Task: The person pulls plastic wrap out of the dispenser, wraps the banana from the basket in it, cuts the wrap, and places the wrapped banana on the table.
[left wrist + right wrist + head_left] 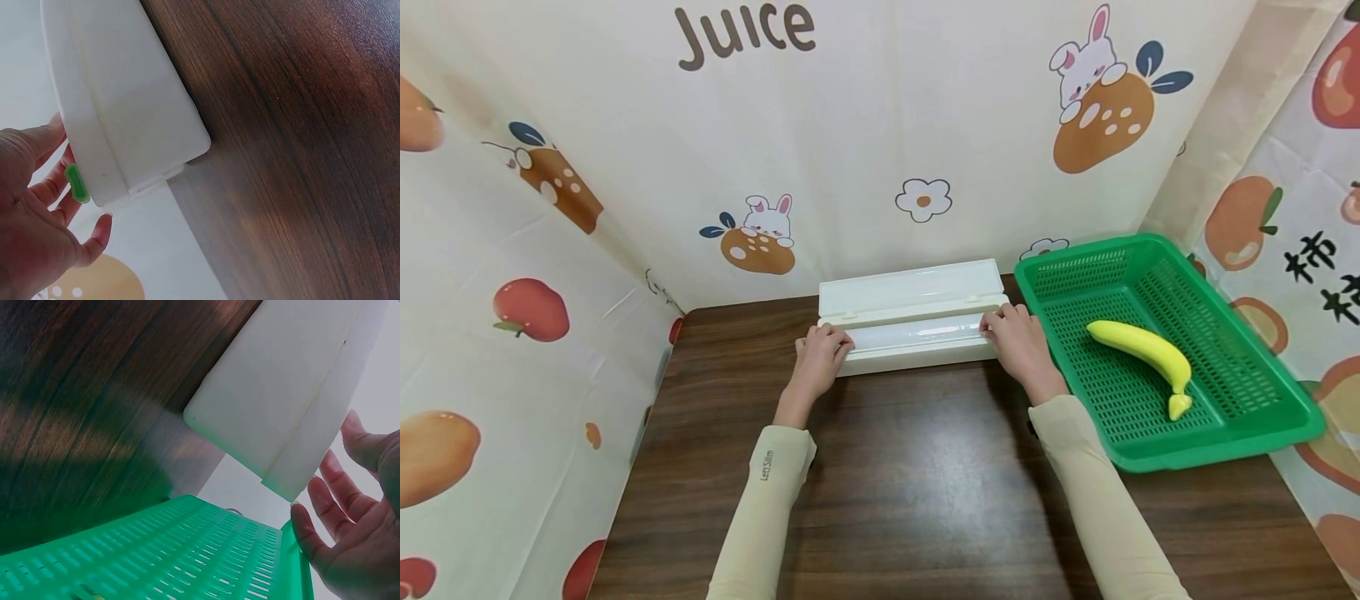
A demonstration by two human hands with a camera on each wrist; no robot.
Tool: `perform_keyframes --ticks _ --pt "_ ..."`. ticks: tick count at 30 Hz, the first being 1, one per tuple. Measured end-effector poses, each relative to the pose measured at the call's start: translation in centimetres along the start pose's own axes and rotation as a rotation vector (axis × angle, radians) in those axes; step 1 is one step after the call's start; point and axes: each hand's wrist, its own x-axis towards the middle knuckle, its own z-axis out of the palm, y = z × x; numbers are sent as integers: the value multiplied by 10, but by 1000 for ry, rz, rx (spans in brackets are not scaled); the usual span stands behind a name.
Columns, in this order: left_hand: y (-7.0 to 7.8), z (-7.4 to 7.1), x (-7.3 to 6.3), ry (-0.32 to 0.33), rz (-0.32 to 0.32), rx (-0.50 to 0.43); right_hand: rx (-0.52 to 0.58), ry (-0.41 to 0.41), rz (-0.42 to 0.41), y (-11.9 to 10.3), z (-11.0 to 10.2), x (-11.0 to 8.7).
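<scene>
Wood-grain tbl (917, 483) w/ long rect. wht box (917, 356), hands (820, 360) at both ends, can't tell if gripping.

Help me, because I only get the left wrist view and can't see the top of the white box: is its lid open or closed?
Observer: The lid is open, tipped back toward the wall cloth.
Operator: Good. Is anything inside?
Observer: Yes, a pale roll lies lengthwise in the white box.
Operator: And what is at the opposite end from the hand I see?
Observer: The right hand is there, its fingers at the top edge; I can't tell whether they pinch anything.
</scene>
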Motion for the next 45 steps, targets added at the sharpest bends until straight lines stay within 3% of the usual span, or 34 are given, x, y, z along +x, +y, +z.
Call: perform_keyframes --ticks 10,20,31,40,45 --pt "-2 0 0 -3 -3 -3 -19 -6 33 -2 2 2" --pt "2 2 1 7 7 -19 -19 38 58 -4 5 2" --pt "10 10 7 151 17 5 -7 16 99 -6 4 9" --pt "-3 -1 11 129 -65 17 0 -3 105 -8 2 13" --pt "-9 -7 14 103 -71 -6 -13 -10 113 -7 0 14"
